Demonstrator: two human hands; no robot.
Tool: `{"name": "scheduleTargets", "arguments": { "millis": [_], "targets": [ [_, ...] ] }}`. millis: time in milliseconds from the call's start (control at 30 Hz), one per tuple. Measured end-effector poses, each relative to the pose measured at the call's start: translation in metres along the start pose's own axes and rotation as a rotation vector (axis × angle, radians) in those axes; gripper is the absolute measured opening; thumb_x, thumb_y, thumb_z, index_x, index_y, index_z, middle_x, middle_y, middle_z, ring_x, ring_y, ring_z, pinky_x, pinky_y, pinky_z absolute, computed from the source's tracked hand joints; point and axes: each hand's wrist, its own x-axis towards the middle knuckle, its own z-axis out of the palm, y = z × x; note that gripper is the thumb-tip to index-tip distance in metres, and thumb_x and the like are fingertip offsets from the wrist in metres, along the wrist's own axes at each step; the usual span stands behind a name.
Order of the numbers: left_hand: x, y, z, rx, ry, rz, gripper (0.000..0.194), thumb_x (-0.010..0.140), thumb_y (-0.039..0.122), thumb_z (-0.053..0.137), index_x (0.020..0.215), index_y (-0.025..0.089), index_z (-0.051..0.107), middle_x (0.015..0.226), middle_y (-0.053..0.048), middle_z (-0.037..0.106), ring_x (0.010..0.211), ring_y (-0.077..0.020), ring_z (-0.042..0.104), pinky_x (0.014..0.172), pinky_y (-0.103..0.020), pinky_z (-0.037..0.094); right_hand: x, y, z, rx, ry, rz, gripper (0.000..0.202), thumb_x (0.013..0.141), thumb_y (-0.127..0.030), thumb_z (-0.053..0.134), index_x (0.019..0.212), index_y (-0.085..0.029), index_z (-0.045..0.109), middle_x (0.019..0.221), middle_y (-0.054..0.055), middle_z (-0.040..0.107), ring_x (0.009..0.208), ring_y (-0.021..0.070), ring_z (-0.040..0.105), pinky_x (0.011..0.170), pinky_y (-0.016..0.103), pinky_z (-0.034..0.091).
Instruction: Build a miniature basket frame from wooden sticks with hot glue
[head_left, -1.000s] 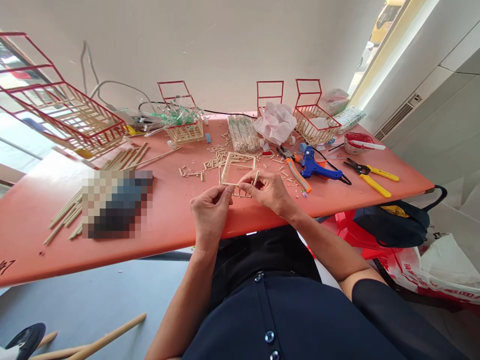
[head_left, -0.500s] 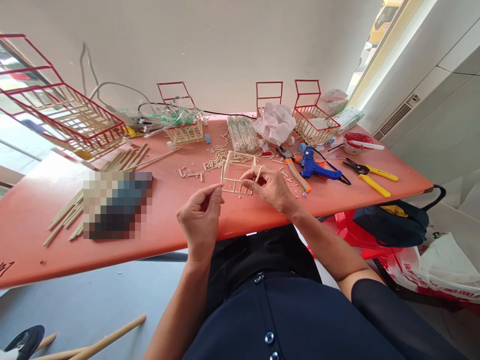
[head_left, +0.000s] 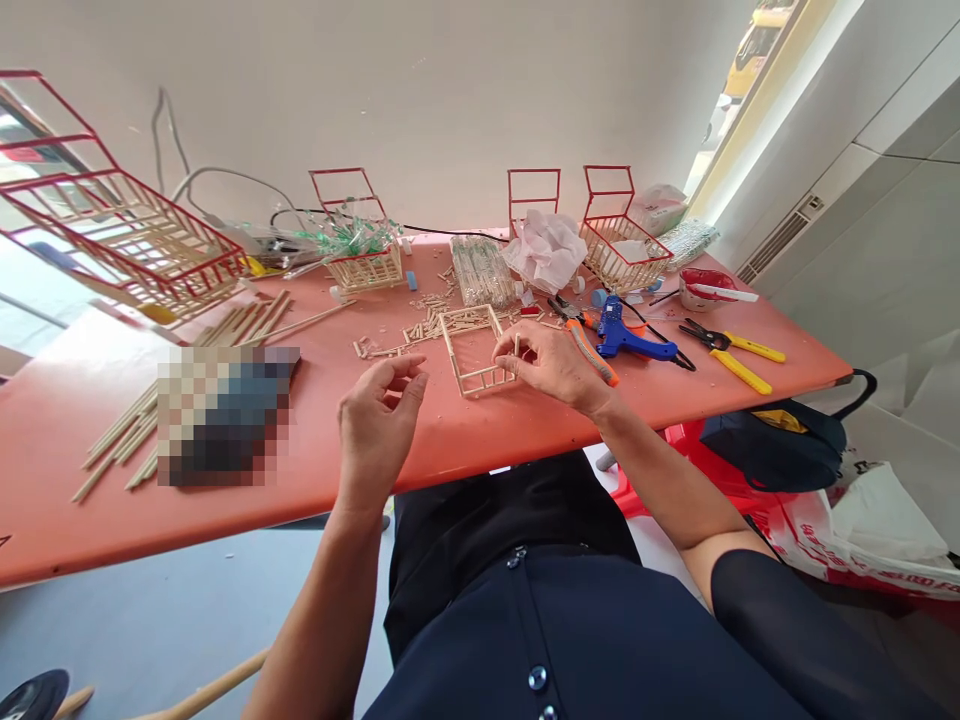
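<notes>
A small rectangular frame of pale wooden sticks (head_left: 459, 366), with several short rungs along its near side, is in front of me at the table's middle. My right hand (head_left: 555, 368) is closed on its right corner, where a short upright stick shows between thumb and fingers. Left of the frame and apart from it, my left hand (head_left: 381, 410) hovers with thumb and fingers separated, nothing visible between them. Cut stick pieces (head_left: 427, 325) lie scattered just beyond the frame.
Right of the frame lie orange-handled pliers (head_left: 596, 358), a blue glue gun (head_left: 630, 338) and yellow-handled pliers (head_left: 739, 365). Behind stand red-rimmed stick baskets (head_left: 619, 250) and a bowl of red paint (head_left: 705, 285). Long sticks (head_left: 124, 430) lie left, beside a blurred-out object (head_left: 229, 415).
My left hand has let go of the frame's left side and moved left, its fingers parting. The frame now sits lower and flatter, with my right hand still at its corner.
</notes>
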Motion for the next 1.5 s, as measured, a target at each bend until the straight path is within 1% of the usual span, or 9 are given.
{"name": "scheduleTargets", "arguments": {
  "millis": [233,333,433,667,933,1133,1233,1367,1500],
  "targets": [
    [0.054,-0.009,-0.031,0.234,-0.001,0.030,0.032,0.086,0.023,0.067,0.113,0.020,0.083,0.098,-0.005,0.083,0.080,-0.0187,0.071,0.080,-0.031,0.054,-0.008,0.000,-0.004,0.026,0.017,-0.052,0.045,0.101,-0.063,0.065,0.109,-0.019,0.074,0.108,0.007,0.073,0.085,0.0163,0.066,0.076,0.029,0.052],
    [0.075,-0.018,-0.040,0.321,-0.017,0.018,0.033,0.084,0.016,0.066,0.113,0.015,0.082,0.099,-0.007,0.082,0.085,-0.0200,0.069,0.086,-0.032,0.053,-0.011,0.001,-0.006,-0.018,0.087,-0.062,0.052,0.100,-0.069,0.064,0.116,-0.020,0.073,0.115,0.009,0.074,0.090,0.0179,0.068,0.076,0.029,0.053],
    [0.089,-0.027,-0.042,0.394,-0.058,0.004,0.029,0.082,0.015,0.066,0.107,0.018,0.081,0.096,-0.004,0.082,0.086,-0.0202,0.067,0.093,-0.033,0.051,-0.013,0.002,-0.007,-0.060,0.161,-0.072,0.054,0.101,-0.071,0.062,0.117,-0.021,0.073,0.113,0.009,0.074,0.090,0.0189,0.069,0.078,0.031,0.053],
    [0.108,-0.033,-0.029,0.479,-0.242,0.062,0.018,0.080,0.015,0.068,0.092,0.021,0.080,0.083,-0.004,0.076,0.082,-0.0234,0.063,0.093,-0.035,0.050,-0.014,0.000,-0.009,-0.034,0.283,-0.065,0.060,0.106,-0.073,0.048,0.109,-0.019,0.073,0.106,0.009,0.075,0.086,0.0175,0.066,0.073,0.030,0.050],
    [0.133,-0.039,0.002,0.475,-0.319,0.155,0.028,0.077,0.011,0.058,0.086,0.024,0.081,0.092,-0.010,0.080,0.093,-0.0302,0.071,0.096,-0.042,0.053,-0.014,-0.001,-0.009,0.014,0.358,-0.018,0.060,0.110,-0.071,0.040,0.106,-0.021,0.073,0.091,0.004,0.072,0.071,0.0142,0.063,0.072,0.030,0.050],
    [0.143,-0.045,0.015,0.375,-0.303,0.163,0.034,0.075,0.005,0.055,0.084,0.024,0.082,0.094,-0.008,0.082,0.099,-0.0284,0.074,0.095,-0.038,0.054,-0.016,-0.002,-0.008,0.040,0.375,-0.004,0.058,0.110,-0.070,0.040,0.106,-0.022,0.073,0.088,0.003,0.071,0.067,0.0129,0.062,0.071,0.030,0.050],
    [0.142,-0.043,0.003,0.362,-0.269,0.096,0.032,0.079,0.004,0.056,0.087,0.022,0.082,0.095,-0.005,0.083,0.098,-0.0237,0.073,0.097,-0.033,0.052,-0.016,-0.002,-0.007,0.055,0.378,-0.016,0.055,0.111,-0.067,0.041,0.105,-0.022,0.072,0.087,0.003,0.070,0.067,0.0126,0.061,0.071,0.029,0.050],
    [0.140,-0.044,-0.028,0.410,-0.196,0.040,0.028,0.083,0.007,0.059,0.095,0.021,0.081,0.094,0.001,0.081,0.090,-0.0181,0.067,0.097,-0.031,0.050,-0.016,-0.001,-0.006,0.058,0.373,-0.003,0.055,0.111,-0.067,0.041,0.106,-0.023,0.072,0.087,0.002,0.070,0.067,0.0126,0.061,0.070,0.029,0.049],
    [0.138,-0.054,-0.049,0.540,-0.229,-0.087,0.016,0.074,0.009,0.069,0.080,0.021,0.076,0.069,0.004,0.070,0.073,-0.0173,0.058,0.082,-0.028,0.046,-0.017,-0.001,-0.006,0.053,0.362,-0.005,0.055,0.112,-0.066,0.040,0.106,-0.022,0.072,0.086,0.002,0.069,0.067,0.0122,0.061,0.070,0.029,0.049]
  ]
}}
